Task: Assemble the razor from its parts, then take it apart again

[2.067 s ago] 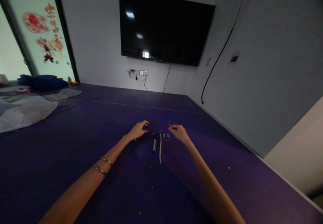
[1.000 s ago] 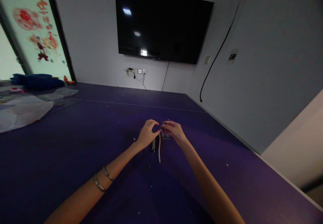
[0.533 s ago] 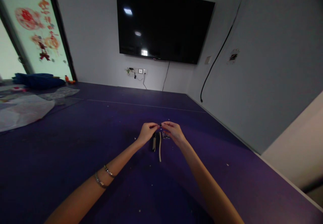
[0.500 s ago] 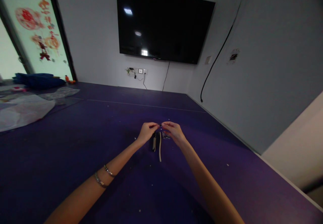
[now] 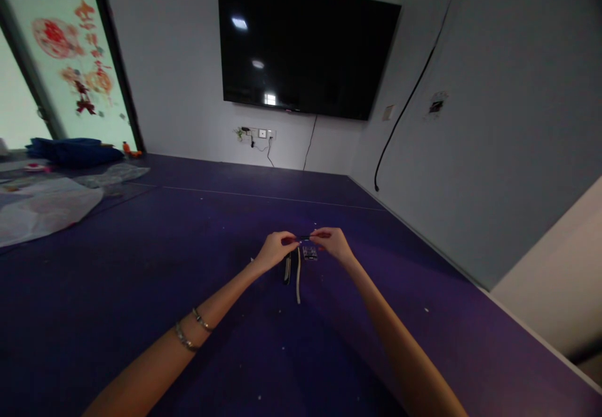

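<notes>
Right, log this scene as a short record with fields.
Left grip: pinching a thin dark item
Right grip: pinching the same item, farther right
Nearer the camera: pale strip, with a dark-edged item left of it and a small patterned piece right
Surface: purple
Back wall: black screen, sockets below
Unclear: what the pinched item is

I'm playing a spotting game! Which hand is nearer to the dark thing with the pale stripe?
Left. The left hand is by the far end of the dark thing, partly hiding it; the right hand is farther off, right of the pale cord.
</notes>
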`<state>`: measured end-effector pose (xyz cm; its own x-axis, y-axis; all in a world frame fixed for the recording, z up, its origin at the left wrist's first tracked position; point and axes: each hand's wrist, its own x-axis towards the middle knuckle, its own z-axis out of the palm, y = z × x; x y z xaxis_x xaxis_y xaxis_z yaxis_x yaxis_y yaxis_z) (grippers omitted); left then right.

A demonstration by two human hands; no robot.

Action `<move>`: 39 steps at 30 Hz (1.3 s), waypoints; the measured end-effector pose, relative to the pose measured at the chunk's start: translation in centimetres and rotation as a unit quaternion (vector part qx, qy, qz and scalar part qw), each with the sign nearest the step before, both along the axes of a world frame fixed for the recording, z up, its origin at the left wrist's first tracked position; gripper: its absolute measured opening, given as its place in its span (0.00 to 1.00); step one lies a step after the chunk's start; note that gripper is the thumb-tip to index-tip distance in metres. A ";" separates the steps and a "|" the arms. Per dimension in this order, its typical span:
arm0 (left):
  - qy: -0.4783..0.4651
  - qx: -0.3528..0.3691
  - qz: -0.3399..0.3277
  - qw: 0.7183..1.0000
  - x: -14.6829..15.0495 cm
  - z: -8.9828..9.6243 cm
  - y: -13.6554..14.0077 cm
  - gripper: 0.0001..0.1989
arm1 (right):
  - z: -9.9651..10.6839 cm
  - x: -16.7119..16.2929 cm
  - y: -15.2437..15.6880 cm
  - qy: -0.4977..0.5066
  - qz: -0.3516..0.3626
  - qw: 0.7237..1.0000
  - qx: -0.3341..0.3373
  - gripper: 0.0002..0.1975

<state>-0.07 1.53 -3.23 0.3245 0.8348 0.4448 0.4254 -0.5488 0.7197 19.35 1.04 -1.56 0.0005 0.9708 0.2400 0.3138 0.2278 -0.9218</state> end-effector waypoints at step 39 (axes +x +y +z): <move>0.356 0.115 -0.057 0.926 4.1 -2.6 2.7 0.10 | -7.1 2.9 3.4 -0.177 -0.005 0.982 0.064 0.07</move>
